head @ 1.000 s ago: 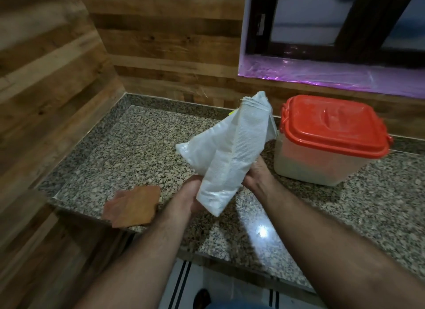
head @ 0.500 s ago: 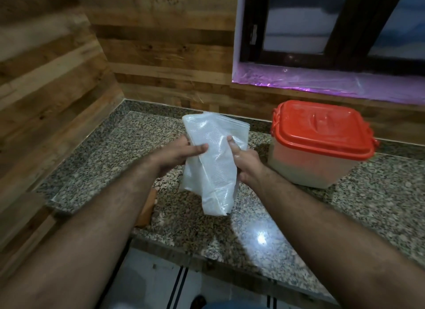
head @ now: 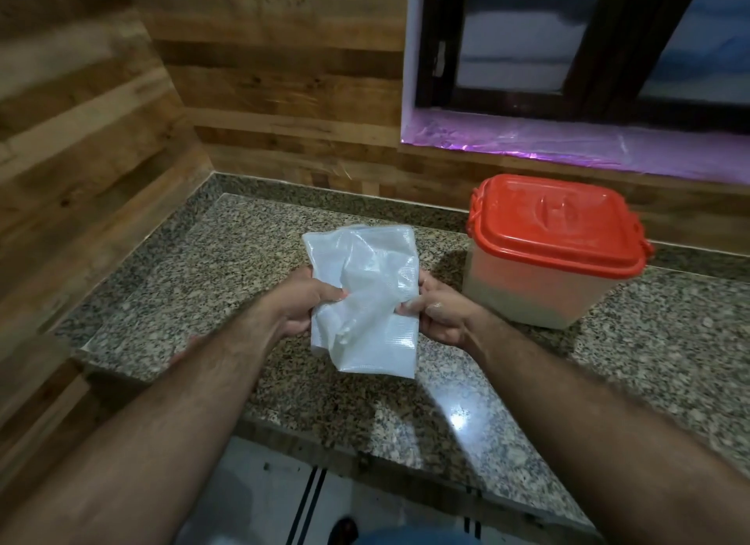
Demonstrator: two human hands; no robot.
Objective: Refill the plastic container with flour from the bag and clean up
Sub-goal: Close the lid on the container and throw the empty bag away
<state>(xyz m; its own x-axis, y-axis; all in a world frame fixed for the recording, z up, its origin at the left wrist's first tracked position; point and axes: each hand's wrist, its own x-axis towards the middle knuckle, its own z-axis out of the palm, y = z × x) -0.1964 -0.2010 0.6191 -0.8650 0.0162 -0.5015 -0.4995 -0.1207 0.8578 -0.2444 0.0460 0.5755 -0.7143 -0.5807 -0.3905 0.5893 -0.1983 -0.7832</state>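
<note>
A flat, crumpled white flour bag hangs above the granite counter, gripped on both sides. My left hand pinches its left edge and my right hand pinches its right edge. To the right stands the translucent plastic container, with its red lid closed and pale flour showing through the lower wall. The bag and the container do not touch.
The granite counter meets wood-panelled walls at the left and back. A window sill covered in purple-lit film runs behind the container. A small orange-brown piece peeks out under my left forearm near the counter's front edge.
The bag was upright and loosely rolled a second ago; it is now flattened and folded shorter between both hands, held lower over the counter. My left arm now covers the orange-brown piece.
</note>
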